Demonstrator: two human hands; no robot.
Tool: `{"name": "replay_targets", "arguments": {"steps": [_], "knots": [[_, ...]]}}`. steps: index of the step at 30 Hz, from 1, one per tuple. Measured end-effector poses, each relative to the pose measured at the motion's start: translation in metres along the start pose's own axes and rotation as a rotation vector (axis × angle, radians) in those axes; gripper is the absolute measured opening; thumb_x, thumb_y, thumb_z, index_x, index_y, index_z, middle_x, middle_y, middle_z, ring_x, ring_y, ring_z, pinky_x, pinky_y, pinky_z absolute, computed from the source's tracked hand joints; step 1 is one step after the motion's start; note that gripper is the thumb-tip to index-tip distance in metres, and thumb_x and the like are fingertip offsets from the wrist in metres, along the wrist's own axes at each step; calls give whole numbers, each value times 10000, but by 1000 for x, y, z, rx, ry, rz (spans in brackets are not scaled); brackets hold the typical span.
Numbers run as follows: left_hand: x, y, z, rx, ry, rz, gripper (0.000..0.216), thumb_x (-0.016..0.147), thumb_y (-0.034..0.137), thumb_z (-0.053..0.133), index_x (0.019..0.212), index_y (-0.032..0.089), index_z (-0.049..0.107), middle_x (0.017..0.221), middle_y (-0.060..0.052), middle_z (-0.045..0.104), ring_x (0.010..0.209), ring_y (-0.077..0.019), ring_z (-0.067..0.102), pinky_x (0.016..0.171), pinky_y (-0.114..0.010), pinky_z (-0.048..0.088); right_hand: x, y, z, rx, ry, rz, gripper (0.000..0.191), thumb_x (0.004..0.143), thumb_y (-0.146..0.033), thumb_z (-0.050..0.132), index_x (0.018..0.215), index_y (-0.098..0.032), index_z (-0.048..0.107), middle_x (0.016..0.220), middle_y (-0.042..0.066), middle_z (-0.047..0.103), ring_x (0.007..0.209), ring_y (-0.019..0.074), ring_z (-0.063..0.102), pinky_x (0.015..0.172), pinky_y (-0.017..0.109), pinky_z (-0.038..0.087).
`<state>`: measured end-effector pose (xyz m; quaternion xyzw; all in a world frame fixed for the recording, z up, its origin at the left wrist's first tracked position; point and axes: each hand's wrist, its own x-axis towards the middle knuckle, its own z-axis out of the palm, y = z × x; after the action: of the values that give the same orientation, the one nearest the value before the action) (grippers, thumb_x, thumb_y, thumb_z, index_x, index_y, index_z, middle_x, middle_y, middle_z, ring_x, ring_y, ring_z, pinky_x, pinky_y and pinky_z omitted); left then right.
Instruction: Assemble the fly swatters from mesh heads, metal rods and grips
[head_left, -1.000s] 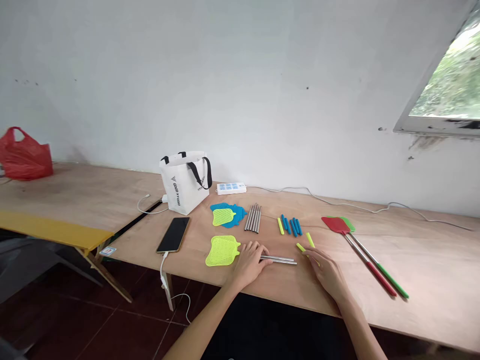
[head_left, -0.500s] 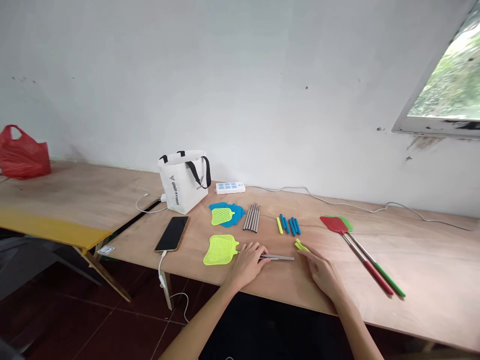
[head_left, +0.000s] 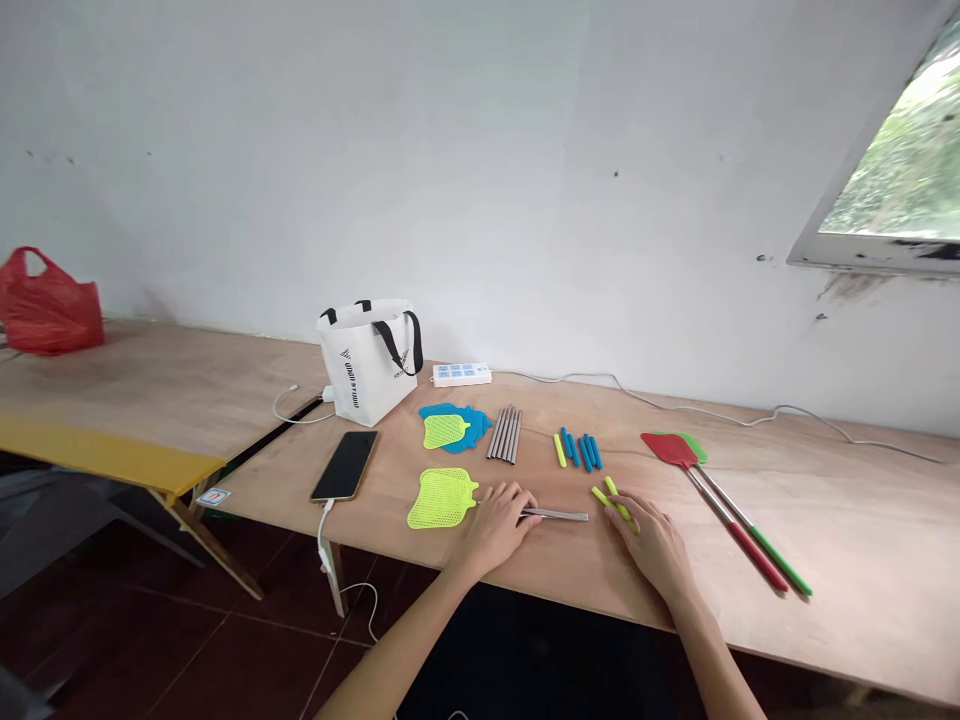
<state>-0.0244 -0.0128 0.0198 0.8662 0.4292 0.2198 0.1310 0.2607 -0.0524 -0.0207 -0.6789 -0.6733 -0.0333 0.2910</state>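
My left hand (head_left: 496, 530) lies over a thin metal tube (head_left: 559, 514), its fingers closed around it; the tube sticks out to the right. Just left of that hand a yellow-green mesh fly swatter head (head_left: 442, 498) lies flat, its neck at the tube's other end. My right hand (head_left: 655, 545) has its fingertips closed on yellow-green handle sleeves (head_left: 611, 497), two of which show, lying on the table. Behind it lie another yellow-green sleeve (head_left: 560, 450) and several blue sleeves (head_left: 587, 453). Several metal tubes (head_left: 505, 436) lie side by side farther back.
Blue swatter heads (head_left: 477, 430) lie under a smaller yellow-green one (head_left: 444, 431). Red and green whole fly swatters (head_left: 754, 555) lie at right. A phone (head_left: 345, 466) on a cable, a white bag (head_left: 371, 375) and a power strip (head_left: 461, 375) stand left and behind. The table's front edge is near.
The yellow-green sleeves under my right hand have spread apart, and its fingers have shifted on them. My left hand stays on the tube.
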Motion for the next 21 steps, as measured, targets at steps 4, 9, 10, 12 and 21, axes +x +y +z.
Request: {"name": "replay_targets", "arguments": {"steps": [4, 9, 10, 12, 21], "knots": [[0, 1, -1, 9, 0, 6, 134, 1018, 364, 549, 991, 247, 610, 1025, -8, 634, 992, -225, 573, 858, -369, 411, -1, 1, 0, -48, 25, 7, 309, 996, -457, 407, 1096, -295, 651, 1200, 30, 717, 1093, 240, 661, 876, 370, 474], [-1, 0, 0, 17, 5, 24, 119, 1013, 348, 537, 999, 247, 598, 1028, -15, 626, 1009, -228, 573, 872, -379, 419, -2, -1, -2, -98, 37, 36, 292, 988, -458, 407, 984, -289, 646, 1127, 27, 724, 1051, 248, 657, 864, 391, 456], [-1, 0, 0, 20, 6, 27, 112, 1011, 344, 539, 999, 247, 595, 1029, -14, 626, 1011, -229, 572, 876, -380, 419, -1, -1, -3, -89, 31, 35, 290, 987, -454, 406, 971, -288, 643, 1128, 27, 722, 1051, 247, 655, 866, 394, 455], [-2, 1, 0, 25, 8, 30, 100, 1007, 333, 542, 998, 247, 591, 1030, -13, 627, 1014, -229, 571, 882, -383, 418, 0, -2, -3, -61, 21, 26, 286, 986, -446, 403, 966, -286, 639, 1117, 31, 721, 1044, 245, 653, 862, 390, 460], [-2, 4, -4, 21, -5, 17, 99, 1000, 323, 548, 1008, 240, 600, 1041, -21, 631, 1022, -236, 574, 896, -391, 415, 1, -1, -1, 84, 19, -29, 306, 972, -375, 404, 1120, -282, 655, 1139, 42, 703, 1024, 232, 663, 879, 371, 509]]}}
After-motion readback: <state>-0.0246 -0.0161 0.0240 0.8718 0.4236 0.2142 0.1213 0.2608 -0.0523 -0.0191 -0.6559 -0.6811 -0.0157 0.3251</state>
